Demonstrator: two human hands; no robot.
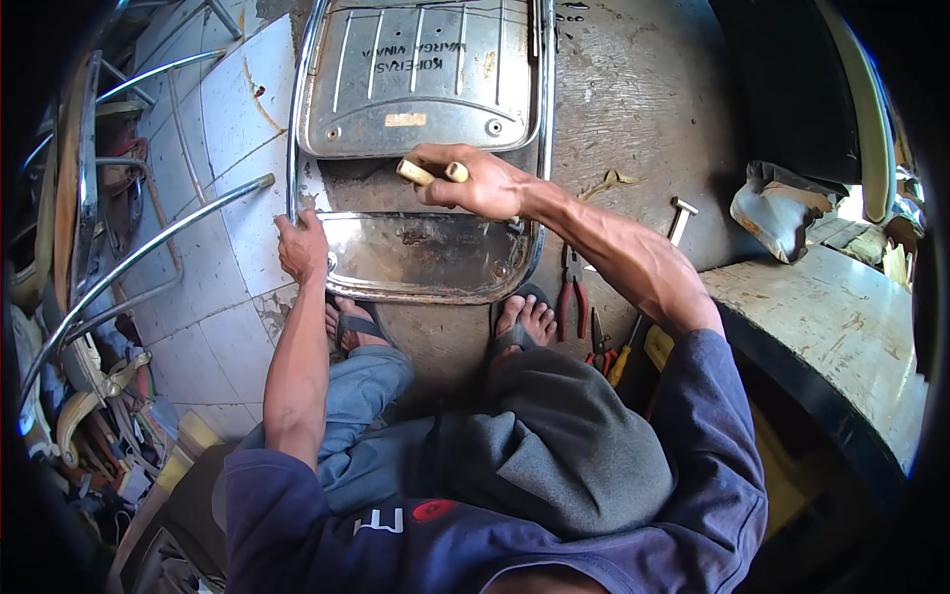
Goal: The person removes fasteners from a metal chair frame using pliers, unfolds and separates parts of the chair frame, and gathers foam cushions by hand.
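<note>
A metal chair frame lies in front of me, with a ribbed metal panel at its far part and a shallow metal panel near my feet. Around the left tube of the frame, beside the near panel, my left hand is closed. My right hand is above the gap between the two panels, its fingers wrapped round a pale yellowish handle. What is at the other end of that handle is hidden.
Right of the frame lie red-handled pliers, a second pair, a yellow screwdriver and a hammer. A bench stands at the right. Bent metal tubes and scrap are at the left.
</note>
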